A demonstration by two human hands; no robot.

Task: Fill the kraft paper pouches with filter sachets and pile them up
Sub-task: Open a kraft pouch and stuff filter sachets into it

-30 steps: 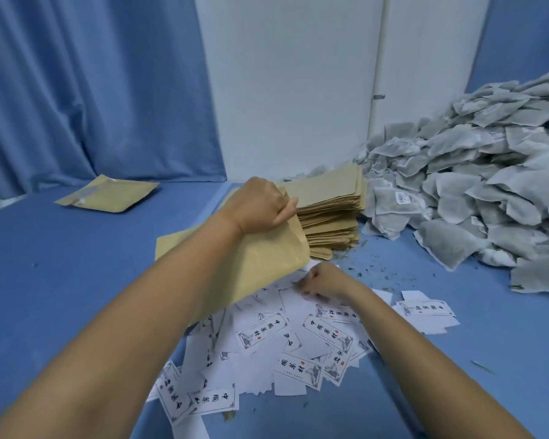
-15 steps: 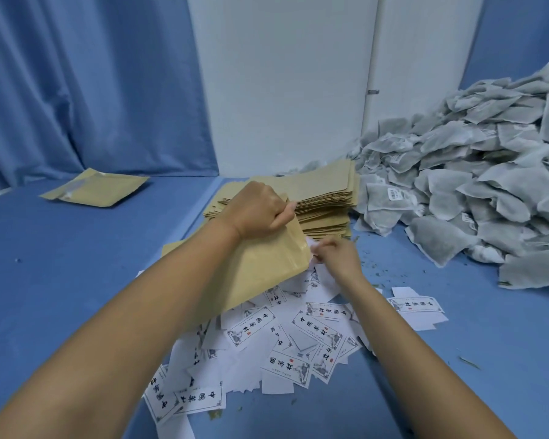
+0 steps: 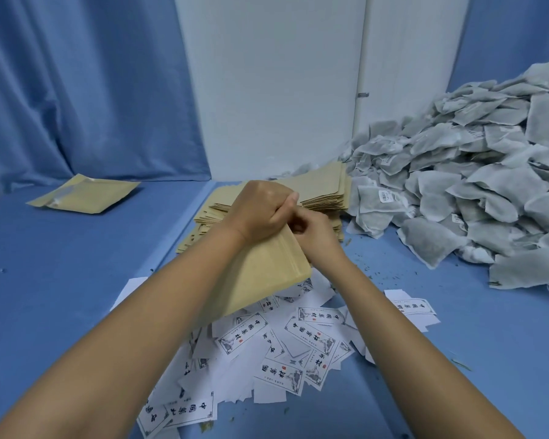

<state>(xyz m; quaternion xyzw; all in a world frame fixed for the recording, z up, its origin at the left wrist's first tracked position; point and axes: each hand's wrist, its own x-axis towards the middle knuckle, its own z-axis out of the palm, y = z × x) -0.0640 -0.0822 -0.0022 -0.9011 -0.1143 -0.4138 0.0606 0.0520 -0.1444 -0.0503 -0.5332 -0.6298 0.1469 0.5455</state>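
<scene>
Left hand [image 3: 260, 210] gripping pouch [image 3: 267, 274] by its top edge, pouch hanging tilted over labels [image 3: 282, 343] — right hand [image 3: 317, 236] curling at its mouth, whether pinching it cannot tell, stack [image 3: 324, 191] sitting just behind, sachet heap [image 3: 473, 191] lying rightward.

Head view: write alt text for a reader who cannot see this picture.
A left hand grips a kraft pouch by its top while the right hand curls at its opening. Behind lies a stack of pouches, right a heap of grey filter sachets, beneath them scattered printed labels.
</scene>
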